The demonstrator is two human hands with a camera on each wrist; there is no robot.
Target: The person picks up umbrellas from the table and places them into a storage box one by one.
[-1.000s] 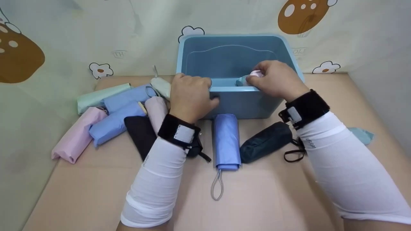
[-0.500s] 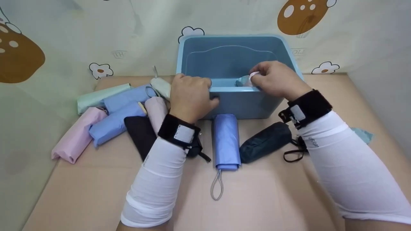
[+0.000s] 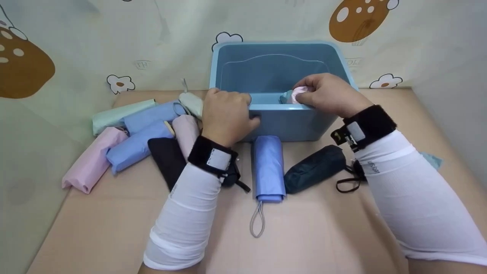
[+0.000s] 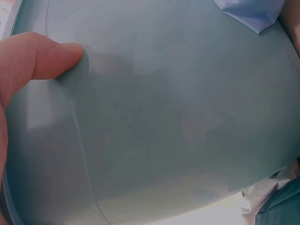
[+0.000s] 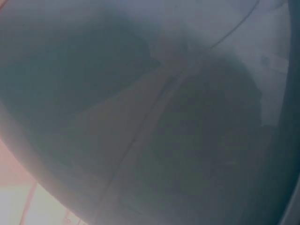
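My left hand (image 3: 227,118) grips the front rim of a blue plastic bin (image 3: 289,127), its thumb (image 4: 58,58) pressed against the outer wall in the left wrist view. Over the same rim, farther right, my right hand (image 3: 331,93) reaches into the bin and pinches a pale pink folded umbrella (image 3: 298,94). Most of that umbrella is hidden behind the front wall. Beside it in the bin shows a bit of a teal folded umbrella (image 3: 285,96). The right wrist view has only the bin's wall (image 5: 140,117) close up, with the fingers out of sight.
Left of the bin lie several folded umbrellas, among them a pink one (image 3: 95,161), a blue one (image 3: 139,146) and a black one (image 3: 166,160). In front are a periwinkle umbrella (image 3: 269,167) and a dark green one (image 3: 315,168). A teal piece (image 3: 432,160) shows past the right sleeve.
My right hand has shifted slightly down, and the pink umbrella in it has moved a little left and lower beside the teal one. The left hand stays on the rim.
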